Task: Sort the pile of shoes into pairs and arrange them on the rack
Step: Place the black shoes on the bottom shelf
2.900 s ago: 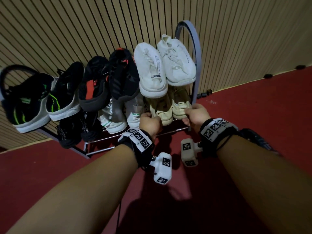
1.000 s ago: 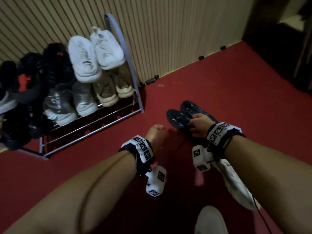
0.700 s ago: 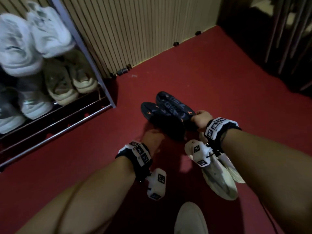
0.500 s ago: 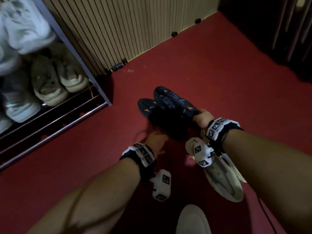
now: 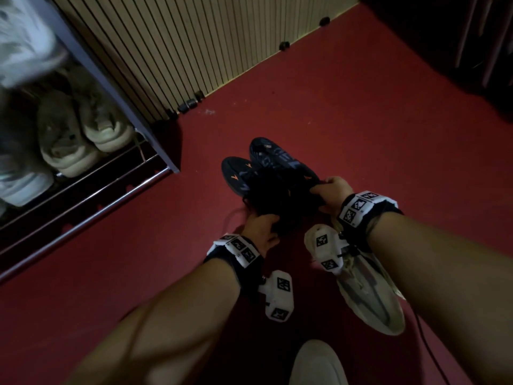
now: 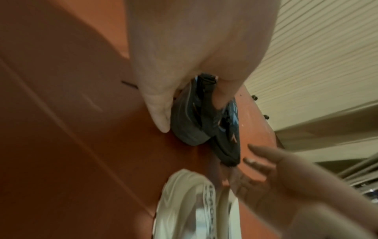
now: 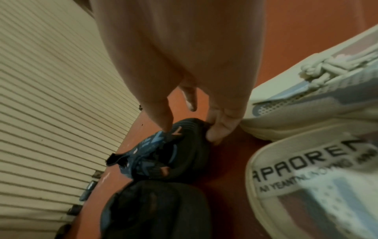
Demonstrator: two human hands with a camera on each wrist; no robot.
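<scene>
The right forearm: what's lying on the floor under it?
A pale cream sneaker lies on the red floor beneath the right forearm. Its heel end shows; the wrist and forearm cover its front end, so the toe cannot be seen.

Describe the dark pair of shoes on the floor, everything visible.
The dark shoes are black with a blue pattern and small orange marks. They lie side by side on the red floor, toes toward the slatted wall. The right hand pinches one shoe's heel; the left hand grips the other's heel end.
</scene>
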